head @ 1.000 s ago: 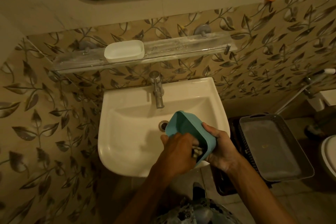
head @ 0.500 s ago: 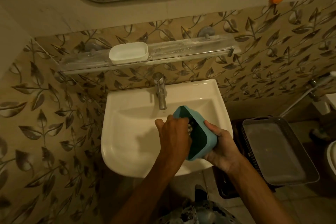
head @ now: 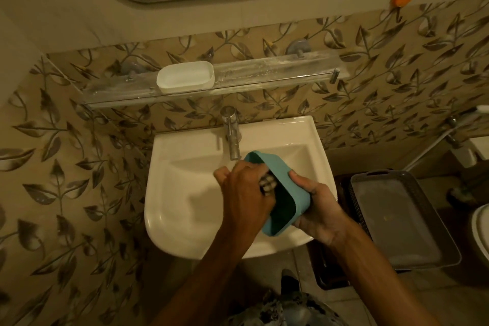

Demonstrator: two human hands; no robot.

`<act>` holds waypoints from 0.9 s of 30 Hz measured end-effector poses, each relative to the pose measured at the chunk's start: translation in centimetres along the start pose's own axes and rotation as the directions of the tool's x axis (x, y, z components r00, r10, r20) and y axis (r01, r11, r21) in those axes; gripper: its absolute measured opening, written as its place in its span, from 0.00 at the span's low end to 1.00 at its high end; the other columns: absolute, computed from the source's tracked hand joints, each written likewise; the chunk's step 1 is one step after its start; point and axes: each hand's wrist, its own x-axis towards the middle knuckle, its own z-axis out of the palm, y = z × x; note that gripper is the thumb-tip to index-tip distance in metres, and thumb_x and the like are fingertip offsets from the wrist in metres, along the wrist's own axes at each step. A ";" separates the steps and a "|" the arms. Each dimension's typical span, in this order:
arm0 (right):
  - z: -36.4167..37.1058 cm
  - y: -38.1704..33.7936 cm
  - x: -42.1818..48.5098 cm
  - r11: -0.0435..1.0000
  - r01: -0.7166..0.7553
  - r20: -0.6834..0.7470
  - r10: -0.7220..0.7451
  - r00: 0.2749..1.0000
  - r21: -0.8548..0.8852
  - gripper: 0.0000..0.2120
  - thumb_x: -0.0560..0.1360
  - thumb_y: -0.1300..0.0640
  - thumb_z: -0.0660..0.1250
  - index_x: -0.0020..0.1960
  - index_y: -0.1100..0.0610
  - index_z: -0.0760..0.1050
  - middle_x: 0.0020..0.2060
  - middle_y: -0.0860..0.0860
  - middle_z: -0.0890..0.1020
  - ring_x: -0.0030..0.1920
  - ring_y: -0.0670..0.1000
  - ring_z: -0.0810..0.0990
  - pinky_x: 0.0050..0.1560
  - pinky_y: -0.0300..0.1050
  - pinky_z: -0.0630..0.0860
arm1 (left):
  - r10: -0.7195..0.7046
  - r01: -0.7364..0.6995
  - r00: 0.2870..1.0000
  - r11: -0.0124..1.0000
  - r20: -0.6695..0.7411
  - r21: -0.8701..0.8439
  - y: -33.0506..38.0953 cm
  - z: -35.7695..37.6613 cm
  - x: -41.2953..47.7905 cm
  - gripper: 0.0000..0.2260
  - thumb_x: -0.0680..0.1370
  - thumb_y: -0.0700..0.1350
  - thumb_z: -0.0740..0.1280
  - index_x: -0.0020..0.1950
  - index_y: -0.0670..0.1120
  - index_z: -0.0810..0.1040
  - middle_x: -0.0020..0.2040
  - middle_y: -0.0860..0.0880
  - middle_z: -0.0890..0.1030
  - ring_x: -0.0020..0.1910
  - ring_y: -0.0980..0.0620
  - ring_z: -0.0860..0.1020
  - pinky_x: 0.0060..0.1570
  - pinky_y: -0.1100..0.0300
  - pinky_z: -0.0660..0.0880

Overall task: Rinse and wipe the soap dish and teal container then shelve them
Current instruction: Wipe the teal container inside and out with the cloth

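Head view: the teal container [head: 284, 204] is tilted on its side above the sink [head: 169, 193], the right hand [head: 320, 209] gripping its outer wall. The left hand [head: 243, 193], fingers curled round a greyish cloth [head: 268, 185], presses inside it. The white soap dish [head: 185, 77] sits on the shelf [head: 264, 71].

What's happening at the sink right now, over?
Right hand grips teal container over sink. Left hand presses cloth inside it. Soap dish sits on shelf. Tap close by rim.
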 end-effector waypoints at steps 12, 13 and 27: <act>-1.7 0.2 0.3 1.000 0.021 -0.058 -0.020 0.998 0.017 0.22 0.70 0.51 0.68 0.62 0.59 0.77 0.46 0.58 0.85 0.43 0.55 0.85 0.40 0.49 0.83 | 0.110 -0.054 0.960 0.974 0.257 -0.218 1.2 1.3 -2.5 0.08 0.70 0.44 0.71 0.49 0.51 0.81 0.47 0.53 0.83 0.50 0.54 0.77 0.49 0.61 0.62; -1.8 0.1 0.3 1.000 0.018 -0.056 -0.016 0.998 0.023 0.22 0.71 0.50 0.67 0.62 0.59 0.77 0.47 0.58 0.85 0.44 0.56 0.84 0.41 0.50 0.83 | 0.171 -0.127 0.952 0.975 0.253 -0.181 1.2 1.3 -2.4 0.08 0.70 0.44 0.72 0.49 0.51 0.81 0.47 0.53 0.83 0.49 0.53 0.77 0.47 0.59 0.59; -2.3 -0.9 0.6 0.966 0.255 0.020 -0.254 0.967 -0.044 0.24 0.66 0.54 0.62 0.61 0.56 0.76 0.49 0.59 0.80 0.47 0.57 0.81 0.43 0.50 0.79 | 0.077 -0.087 0.982 0.995 0.174 0.047 -0.1 -0.8 -2.4 0.11 0.71 0.47 0.71 0.52 0.53 0.78 0.49 0.54 0.81 0.53 0.54 0.74 0.52 0.60 0.57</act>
